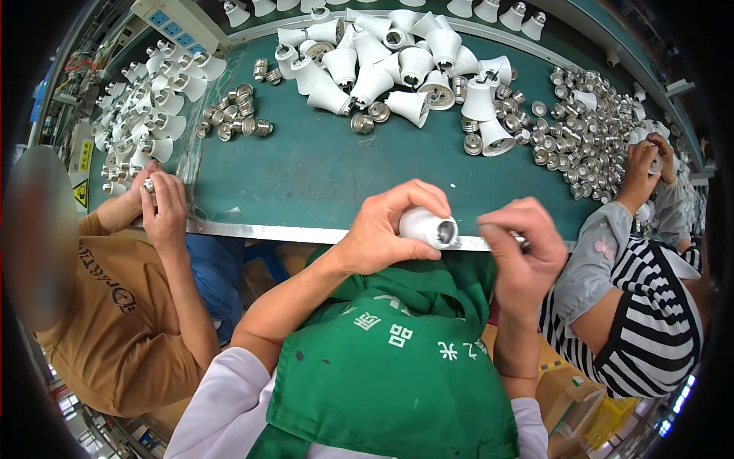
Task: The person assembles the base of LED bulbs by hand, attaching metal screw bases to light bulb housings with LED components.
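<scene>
White housing (417, 224) clasped between left fingers (422, 196), right fingers (508, 217) pinching metal piece (521, 240) nearby

Passage — mid tabletop (290, 176) | blocked — white housings (371, 80) behind, metal caps (566, 145) right

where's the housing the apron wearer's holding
In the head view, the white housing is right of centre, in the left hand by the table edge, left of the right hand.

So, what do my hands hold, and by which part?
Your left hand grips a white housing around its sides. Your right hand holds a small metal piece; blur hides the gripped part.
</scene>
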Tool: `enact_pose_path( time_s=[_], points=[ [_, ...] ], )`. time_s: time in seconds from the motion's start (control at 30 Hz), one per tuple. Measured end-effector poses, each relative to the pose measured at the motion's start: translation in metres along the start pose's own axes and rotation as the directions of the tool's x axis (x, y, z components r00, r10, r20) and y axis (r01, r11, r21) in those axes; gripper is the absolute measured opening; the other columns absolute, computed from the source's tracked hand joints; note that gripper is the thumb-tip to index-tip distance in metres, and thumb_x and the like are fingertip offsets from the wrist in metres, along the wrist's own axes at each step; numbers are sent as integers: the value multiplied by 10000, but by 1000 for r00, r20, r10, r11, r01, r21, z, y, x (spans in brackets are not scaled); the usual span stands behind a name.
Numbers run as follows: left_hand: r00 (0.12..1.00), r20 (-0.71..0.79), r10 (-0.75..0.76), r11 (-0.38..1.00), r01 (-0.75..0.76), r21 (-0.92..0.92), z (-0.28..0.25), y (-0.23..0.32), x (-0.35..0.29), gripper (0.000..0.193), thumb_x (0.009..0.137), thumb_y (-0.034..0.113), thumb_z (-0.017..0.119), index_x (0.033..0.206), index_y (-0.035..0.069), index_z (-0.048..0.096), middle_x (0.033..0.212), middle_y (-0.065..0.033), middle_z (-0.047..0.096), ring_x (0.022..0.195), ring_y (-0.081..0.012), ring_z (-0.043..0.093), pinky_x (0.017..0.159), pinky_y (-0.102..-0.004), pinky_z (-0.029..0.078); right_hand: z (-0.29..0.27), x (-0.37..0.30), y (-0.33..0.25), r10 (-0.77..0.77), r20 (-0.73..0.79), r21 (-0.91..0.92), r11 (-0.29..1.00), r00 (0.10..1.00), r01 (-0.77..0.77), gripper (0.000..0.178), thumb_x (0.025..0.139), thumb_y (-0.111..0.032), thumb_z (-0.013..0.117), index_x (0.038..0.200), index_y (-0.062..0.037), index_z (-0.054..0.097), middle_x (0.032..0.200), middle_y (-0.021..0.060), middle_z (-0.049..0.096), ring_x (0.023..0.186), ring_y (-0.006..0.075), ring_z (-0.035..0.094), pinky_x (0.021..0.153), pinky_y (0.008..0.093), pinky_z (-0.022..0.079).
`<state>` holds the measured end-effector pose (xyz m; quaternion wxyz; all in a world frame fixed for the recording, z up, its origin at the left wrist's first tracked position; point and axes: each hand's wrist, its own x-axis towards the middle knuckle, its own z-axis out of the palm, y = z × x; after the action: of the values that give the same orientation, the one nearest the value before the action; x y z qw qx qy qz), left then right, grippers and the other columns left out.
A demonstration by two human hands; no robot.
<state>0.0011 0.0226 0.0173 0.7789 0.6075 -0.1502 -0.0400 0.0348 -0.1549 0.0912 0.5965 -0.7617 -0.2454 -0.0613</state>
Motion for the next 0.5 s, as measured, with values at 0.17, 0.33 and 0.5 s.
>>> enact_pose_path(
  time_s=[0.17,0.33,0.5],
  points=[
    [974,-100,202,953,-219,-208,0,3,5,428,588,-89,713,908,82,485,968,-87,501,960,-214,493,984,-463,345,-1,-11,-5,-44,-26,-52,998,999,43,115,655,57,642,755,0,626,636,58,552,552,131,500,480,231,375],
    [940,-18,341,931,-340,-135,0,15,15,388,608,-82,674,857,96,435,934,-93,514,922,-239,492,972,-488,339,16,-31,-1,-330,83,-148,929,940,339,236,581,28,701,803,-25,638,610,55,529,470,163,490,410,252,370],
    [896,46,441,895,-443,51,0,16,14,357,613,-82,631,842,96,423,898,-102,520,906,-250,493,947,-496,352,15,-30,-1,-427,105,-199,876,898,439,268,591,39,692,845,-24,633,635,47,526,473,147,471,413,243,356]
  ],
)
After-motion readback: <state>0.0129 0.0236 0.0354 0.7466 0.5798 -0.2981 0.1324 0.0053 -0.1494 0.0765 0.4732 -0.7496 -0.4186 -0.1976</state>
